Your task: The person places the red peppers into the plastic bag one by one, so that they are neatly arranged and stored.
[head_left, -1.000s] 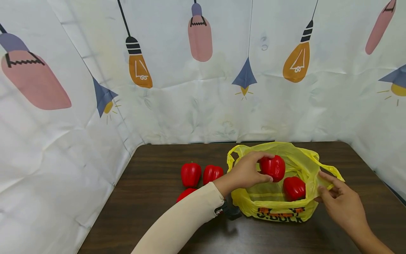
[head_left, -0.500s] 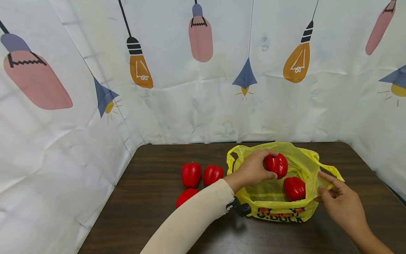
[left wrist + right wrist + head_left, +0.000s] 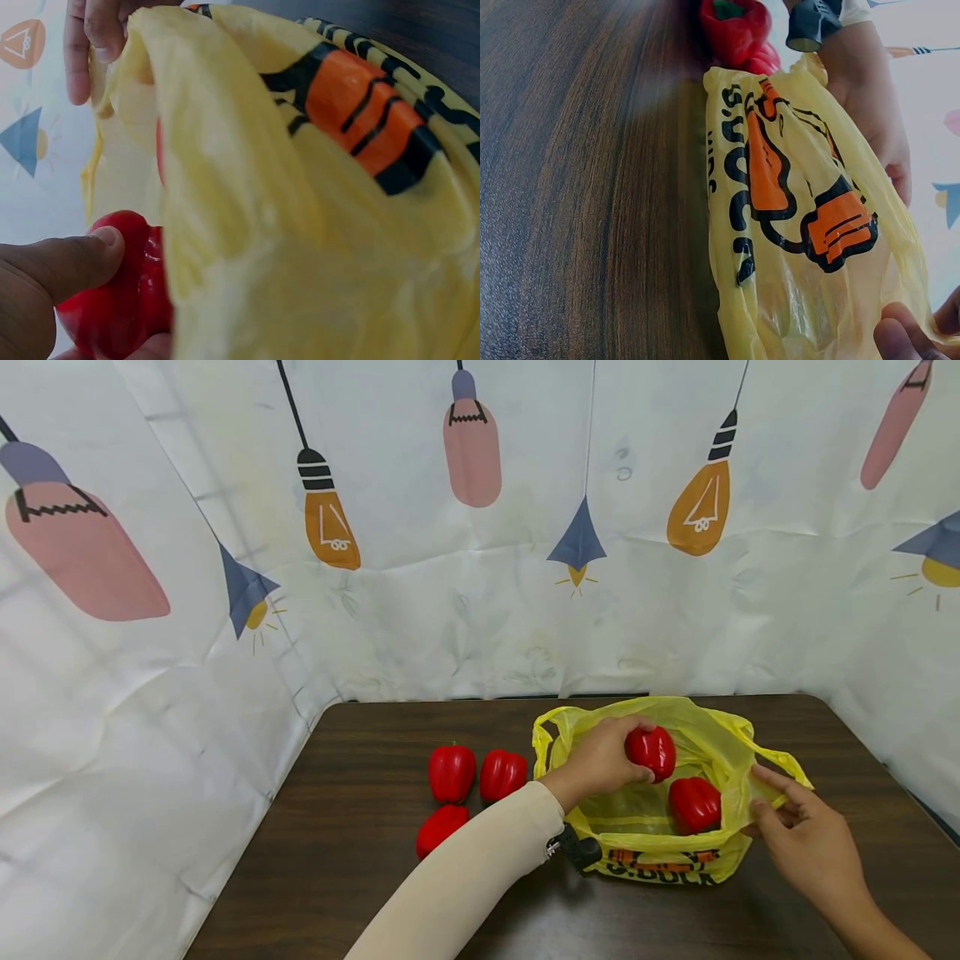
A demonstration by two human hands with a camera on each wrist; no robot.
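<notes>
My left hand [image 3: 606, 758] grips a red bell pepper [image 3: 651, 753] between thumb and fingers, over the open mouth of a yellow plastic bag [image 3: 660, 847]. In the left wrist view the thumb presses on that pepper [image 3: 124, 300] beside the bag's side. A second red bell pepper [image 3: 694, 805] lies inside the bag toward its right. At the bag's right edge my right hand [image 3: 813, 839] pinches the plastic near the handle and holds the mouth wide. Orange and black print with lettering shows on the bag [image 3: 802, 247] in the right wrist view.
To the left of the bag, three more red bell peppers rest on the dark wooden table [image 3: 352, 827]: one upright [image 3: 452, 773], one beside it [image 3: 502, 775], one nearer [image 3: 442, 830]. A white printed curtain [image 3: 420, 635] hangs behind the table and along its sides.
My left hand has moved slightly right with its bell pepper, farther over the bag, then nearly stopped. The right hand keeps its place on the bag's edge.
</notes>
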